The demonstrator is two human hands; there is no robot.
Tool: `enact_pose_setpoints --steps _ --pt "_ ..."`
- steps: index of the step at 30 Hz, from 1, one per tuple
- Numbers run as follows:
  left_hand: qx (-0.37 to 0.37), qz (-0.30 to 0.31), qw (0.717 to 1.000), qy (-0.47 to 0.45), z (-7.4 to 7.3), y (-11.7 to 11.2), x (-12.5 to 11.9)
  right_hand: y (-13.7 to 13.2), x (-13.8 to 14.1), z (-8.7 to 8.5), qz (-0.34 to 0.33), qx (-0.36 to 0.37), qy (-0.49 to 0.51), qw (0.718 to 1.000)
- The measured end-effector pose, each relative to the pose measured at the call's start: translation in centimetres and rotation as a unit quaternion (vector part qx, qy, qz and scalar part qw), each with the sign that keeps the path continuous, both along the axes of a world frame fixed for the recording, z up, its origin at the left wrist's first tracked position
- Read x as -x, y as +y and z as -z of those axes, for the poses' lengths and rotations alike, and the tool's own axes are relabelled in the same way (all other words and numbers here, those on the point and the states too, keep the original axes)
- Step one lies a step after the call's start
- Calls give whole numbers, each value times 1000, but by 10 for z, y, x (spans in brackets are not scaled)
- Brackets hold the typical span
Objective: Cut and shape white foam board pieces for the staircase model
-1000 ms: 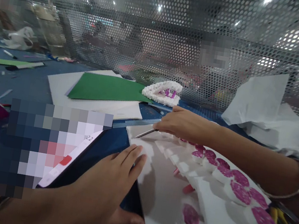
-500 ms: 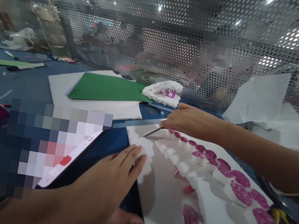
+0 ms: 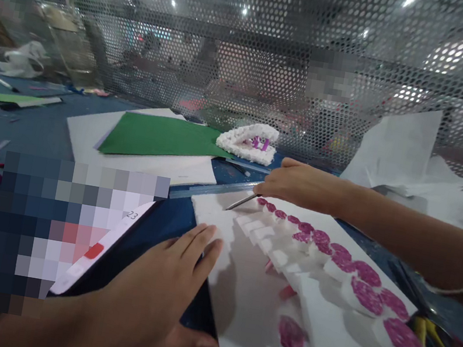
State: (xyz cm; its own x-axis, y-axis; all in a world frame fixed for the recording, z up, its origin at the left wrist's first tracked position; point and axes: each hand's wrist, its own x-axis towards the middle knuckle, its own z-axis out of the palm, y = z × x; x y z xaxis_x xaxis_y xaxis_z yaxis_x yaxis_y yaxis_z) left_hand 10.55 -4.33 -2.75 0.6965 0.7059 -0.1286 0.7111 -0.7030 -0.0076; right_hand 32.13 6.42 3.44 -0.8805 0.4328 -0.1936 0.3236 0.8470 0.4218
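Note:
My right hand (image 3: 287, 181) is closed around a thin grey metal pointed tool (image 3: 241, 202); its handle is hidden in my fingers. The tip meets the far left part of a white board (image 3: 233, 292). My left hand (image 3: 164, 281) lies with fingers stretched, fingertips on the board's left edge and thumb beside it. On the board stand folded white steps (image 3: 268, 236) and a curved row of white pieces with magenta tops (image 3: 364, 293). A single magenta round piece (image 3: 291, 334) lies nearer me, with small pink bits by the steps.
A blurred-out phone (image 3: 98, 252) lies left of my left hand. Beyond are a green sheet (image 3: 157, 140) on white paper and a bumpy white triangular model (image 3: 248, 142). Yellow-handled scissors (image 3: 422, 333) lie at right. White paper (image 3: 399, 148) leans against the perforated metal screen (image 3: 250, 64).
The tool's tip has shifted slightly right and toward the steps along the board's far end. My left hand keeps its place on the edge. The whole view has drifted a little.

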Motion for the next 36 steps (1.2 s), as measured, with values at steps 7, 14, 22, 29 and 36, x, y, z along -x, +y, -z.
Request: enact_pose_setpoints --steps 7,14,22,29,36 --pt "3 6 1000 -16 1 1 0 6 -11 6 -5 -19 9 1000" --pt "-6 14 1000 -14 2 0 2 2 -25 0 60 -25 -19 998" --pt "-37 17 998 -52 7 1 5 7 -33 4 72 -19 -23 997" --pt "-8 6 1000 -12 2 0 2 8 -37 6 78 -15 -8 997" --pt "-14 8 1000 -12 3 -1 4 7 -43 12 90 -11 22 996"
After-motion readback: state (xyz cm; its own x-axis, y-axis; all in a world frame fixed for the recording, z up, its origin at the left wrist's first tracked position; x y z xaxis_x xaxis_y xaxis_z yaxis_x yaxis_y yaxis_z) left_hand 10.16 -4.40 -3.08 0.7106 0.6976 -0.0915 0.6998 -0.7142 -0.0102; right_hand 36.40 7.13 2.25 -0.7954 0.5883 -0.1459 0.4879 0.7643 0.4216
